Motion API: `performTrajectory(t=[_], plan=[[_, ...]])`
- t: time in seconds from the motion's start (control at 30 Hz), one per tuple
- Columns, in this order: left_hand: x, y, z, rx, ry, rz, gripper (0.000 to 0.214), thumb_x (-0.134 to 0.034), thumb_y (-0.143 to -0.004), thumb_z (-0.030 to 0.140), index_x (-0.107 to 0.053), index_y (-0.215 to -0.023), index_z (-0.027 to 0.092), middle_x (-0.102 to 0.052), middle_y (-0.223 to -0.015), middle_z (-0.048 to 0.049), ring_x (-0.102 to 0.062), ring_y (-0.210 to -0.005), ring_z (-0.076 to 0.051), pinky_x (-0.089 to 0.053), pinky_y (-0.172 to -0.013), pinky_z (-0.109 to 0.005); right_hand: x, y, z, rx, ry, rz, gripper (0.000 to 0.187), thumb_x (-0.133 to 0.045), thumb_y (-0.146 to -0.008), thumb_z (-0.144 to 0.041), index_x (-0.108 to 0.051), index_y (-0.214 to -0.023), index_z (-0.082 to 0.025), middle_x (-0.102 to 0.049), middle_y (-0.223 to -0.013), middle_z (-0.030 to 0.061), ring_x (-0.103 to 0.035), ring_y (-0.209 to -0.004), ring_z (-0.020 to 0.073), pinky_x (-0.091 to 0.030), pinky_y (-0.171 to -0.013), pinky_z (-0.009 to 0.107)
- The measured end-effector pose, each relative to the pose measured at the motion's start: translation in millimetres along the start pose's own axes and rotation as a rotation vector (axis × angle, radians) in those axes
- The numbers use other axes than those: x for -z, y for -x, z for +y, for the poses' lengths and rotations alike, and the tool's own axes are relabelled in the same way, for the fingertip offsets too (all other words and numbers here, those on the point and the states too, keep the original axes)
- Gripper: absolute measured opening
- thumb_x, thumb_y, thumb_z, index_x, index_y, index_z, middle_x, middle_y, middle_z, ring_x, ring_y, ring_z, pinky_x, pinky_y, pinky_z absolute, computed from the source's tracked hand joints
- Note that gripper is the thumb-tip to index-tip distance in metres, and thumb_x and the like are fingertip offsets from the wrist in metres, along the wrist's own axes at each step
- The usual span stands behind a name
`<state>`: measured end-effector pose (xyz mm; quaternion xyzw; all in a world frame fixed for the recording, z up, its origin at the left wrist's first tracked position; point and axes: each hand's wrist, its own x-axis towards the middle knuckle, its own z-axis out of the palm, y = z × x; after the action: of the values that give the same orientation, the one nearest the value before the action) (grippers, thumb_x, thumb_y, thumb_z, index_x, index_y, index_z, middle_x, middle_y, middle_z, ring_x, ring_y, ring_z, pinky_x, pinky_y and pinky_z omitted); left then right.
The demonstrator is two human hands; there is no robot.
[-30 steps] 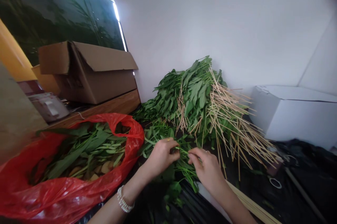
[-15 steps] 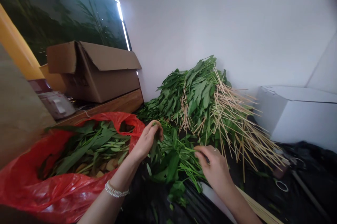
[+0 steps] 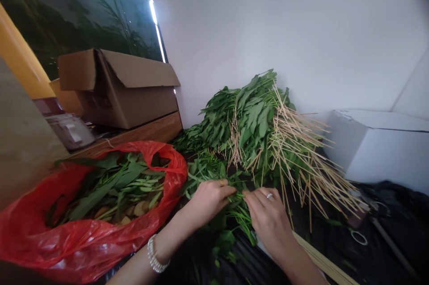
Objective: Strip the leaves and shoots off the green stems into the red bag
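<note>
Fingertips of my left hand point(image 3: 214, 196) are pinched on leafy green stems, in front of the heap of skewered greens. Close beside it, my right hand point(image 3: 270, 213) also pinches the stems, its fingertips nearly meeting the left ones. Beneath both hands lies a loose pile of leafy greens point(image 3: 241, 220), partly covered by them. Behind stands a large heap of leaf bunches point(image 3: 256, 113) with thin bamboo skewers point(image 3: 301, 153) sticking out toward the right. More bare skewers point(image 3: 323, 260) lie by my right forearm.
An open red plastic bag point(image 3: 83, 240) with leaves and pale brown pieces inside is at left. Behind it, a cardboard box point(image 3: 140, 104) sits on a wooden ledge point(image 3: 157, 131). A white box point(image 3: 392, 151) stands at right on black plastic sheeting point(image 3: 395, 213).
My left hand has moved right and down, away from beside the red bag, to meet my right hand over the greens. My right hand has shifted slightly and turned knuckles up.
</note>
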<state>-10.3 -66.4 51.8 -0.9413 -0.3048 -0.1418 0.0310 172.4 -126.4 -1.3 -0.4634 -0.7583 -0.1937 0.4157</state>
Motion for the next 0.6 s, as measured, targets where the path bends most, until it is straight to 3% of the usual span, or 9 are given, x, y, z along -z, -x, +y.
performTrajectory(t=[0.27, 0.6], plan=[[-4.2, -0.9, 3.3, -0.008, 0.007, 0.049, 0.005, -0.062, -0.077, 0.016, -0.063, -0.081, 0.018, -0.059, -0.075, -0.0021, -0.058, -0.068, -0.018, -0.04, -0.06, -0.025, -1.7, 1.1, 1.3, 0.035, 0.082, -0.011, 0.024, -0.042, -0.093, -0.007, -0.063, -0.101, -0.013, -0.061, -0.072, 0.0046, -0.055, -0.074, 0.019, -0.037, -0.076, 0.036], [-17.4, -11.6, 8.4, 0.296, 0.549, 0.312, 0.015, -0.054, -0.068, 0.01, -0.067, -0.07, 0.017, -0.061, -0.069, -0.0001, -0.056, -0.067, -0.014, -0.04, -0.064, -0.023, -1.6, -5.0, -7.7, 0.008, 0.097, 0.005, 0.024, -0.044, -0.093, -0.008, -0.061, -0.078, -0.017, -0.053, -0.063, 0.0024, -0.049, -0.067, 0.0195, -0.033, -0.068, 0.034]])
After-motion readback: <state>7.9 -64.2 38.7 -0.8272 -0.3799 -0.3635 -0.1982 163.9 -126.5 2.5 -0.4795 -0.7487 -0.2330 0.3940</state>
